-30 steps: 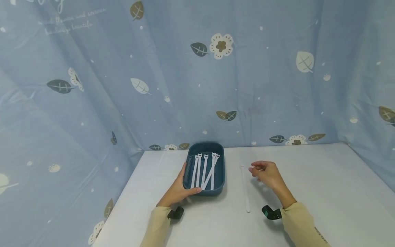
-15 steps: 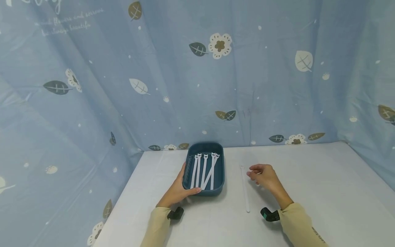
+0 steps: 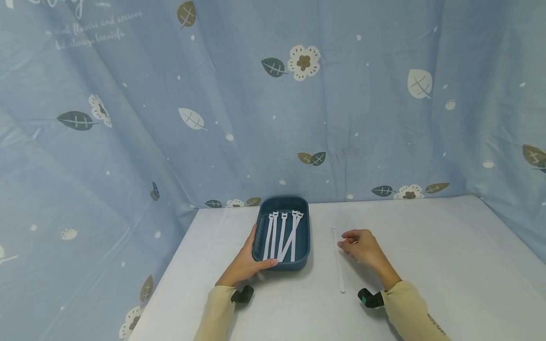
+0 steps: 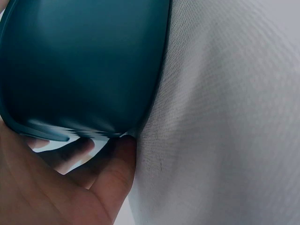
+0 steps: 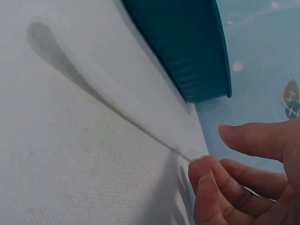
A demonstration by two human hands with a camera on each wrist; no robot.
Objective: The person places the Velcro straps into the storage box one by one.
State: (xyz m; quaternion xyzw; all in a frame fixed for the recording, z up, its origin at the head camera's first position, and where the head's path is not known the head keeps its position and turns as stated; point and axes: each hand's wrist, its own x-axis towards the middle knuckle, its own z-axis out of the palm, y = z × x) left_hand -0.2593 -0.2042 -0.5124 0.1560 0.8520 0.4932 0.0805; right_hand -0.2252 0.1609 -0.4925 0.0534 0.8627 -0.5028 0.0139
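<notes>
My left hand (image 3: 245, 266) grips the near left corner of a dark teal plastic bin (image 3: 304, 258), thumb over the rim and fingers along the outer side. Several white cable ties (image 3: 282, 232) with slotted heads lie in the bin, two of them crossing. One more white cable tie (image 3: 339, 265) lies lengthwise on the table, right of the bin. Just right of its upper part is my right hand (image 3: 362, 245), fingers loosely bent. In the right wrist view the thumb (image 5: 253, 138) stands apart from the fingertips, with nothing held between them; whether they touch the tie, I cannot tell.
A white cloth covers the table (image 3: 426, 246). Behind it and at the left hangs a blue curtain (image 3: 239, 104) printed with leaves and flowers; the bin stands close to it. A black wrist device (image 3: 371, 298) sits at each sleeve.
My right hand has moved slightly left and down, closer to the loose cable tie. The left hand, the bin and the ties stay as they were.
</notes>
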